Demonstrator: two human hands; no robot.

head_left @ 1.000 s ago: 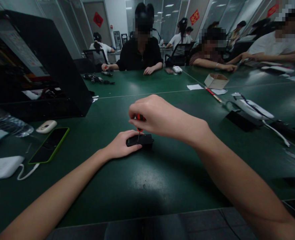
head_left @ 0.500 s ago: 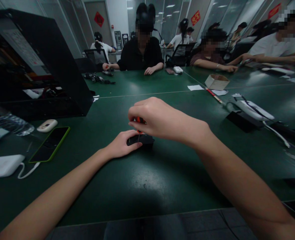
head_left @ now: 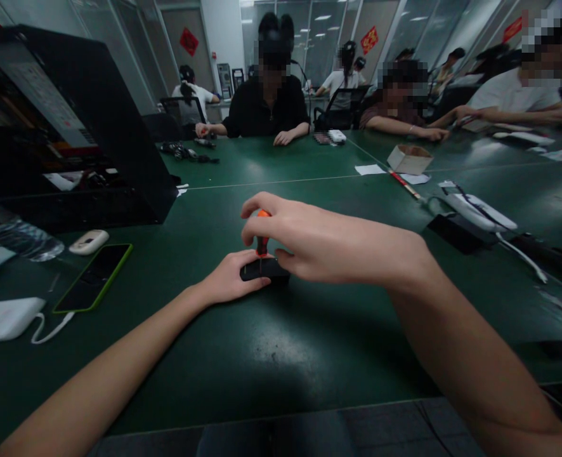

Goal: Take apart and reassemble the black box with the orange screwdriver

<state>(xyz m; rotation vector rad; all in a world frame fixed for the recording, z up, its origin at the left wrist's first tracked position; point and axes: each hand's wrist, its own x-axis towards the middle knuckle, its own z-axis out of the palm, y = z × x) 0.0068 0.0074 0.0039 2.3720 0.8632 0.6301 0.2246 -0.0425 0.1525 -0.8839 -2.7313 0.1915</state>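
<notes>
A small black box-shaped device [head_left: 277, 271] lies on the green table in front of me; its exact kind does not show. My left hand [head_left: 231, 276] grips its left end, thumb along the near side and fingers on the far side. Upright on top of it stands a screwdriver [head_left: 262, 244] with an orange and black handle, its thin shaft pointing down to the device. My right hand [head_left: 295, 238] is around the screwdriver from above, fingers curled loosely at the handle's top and thumb a little apart from it.
Left of me are a black computer case [head_left: 119, 139], a water bottle [head_left: 28, 240], a green-edged phone [head_left: 95, 279], a white earphone case [head_left: 89, 242] and a white power bank [head_left: 7, 318]. An open carton [head_left: 408, 160] and a white power strip [head_left: 478, 206] lie right. Co-workers sit across.
My right hand's fingers have loosened and spread around the screwdriver, showing more of its handle. My left hand and the black device have stayed in place.
</notes>
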